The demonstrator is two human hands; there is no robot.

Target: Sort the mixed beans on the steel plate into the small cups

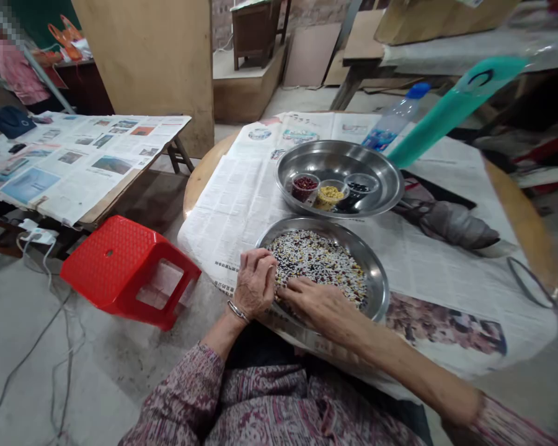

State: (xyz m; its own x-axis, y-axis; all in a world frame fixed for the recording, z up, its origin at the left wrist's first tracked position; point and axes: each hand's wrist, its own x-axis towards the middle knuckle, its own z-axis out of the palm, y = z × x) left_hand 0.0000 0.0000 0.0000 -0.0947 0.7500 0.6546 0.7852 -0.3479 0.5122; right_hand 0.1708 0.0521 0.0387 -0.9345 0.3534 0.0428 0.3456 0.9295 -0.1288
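Note:
A round metal tray point(380, 272) in front of me holds a spread of mixed grains and beans point(320, 263), white, black, yellow and dark red. At its left rim, my left hand point(255, 282) is closed with fingers curled; whatever they hold is hidden. My right hand point(318, 306) reaches over the near edge, its bent fingers pressed together at the grains beside the left hand. What lies between those fingertips is too small to make out. Behind stands a second metal tray point(385, 176) with a cup of red beans point(304, 186), a cup of yellow beans point(329, 196) and a cup of black beans point(359, 186).
Newspaper point(232, 204) covers the round table. A water bottle point(395, 121), a teal handled object point(456, 114) and a folded grey umbrella point(451, 223) lie beyond the trays. A red stool point(116, 257) stands left, near a newspaper-covered table point(88, 145). A person point(16, 65) is at far left.

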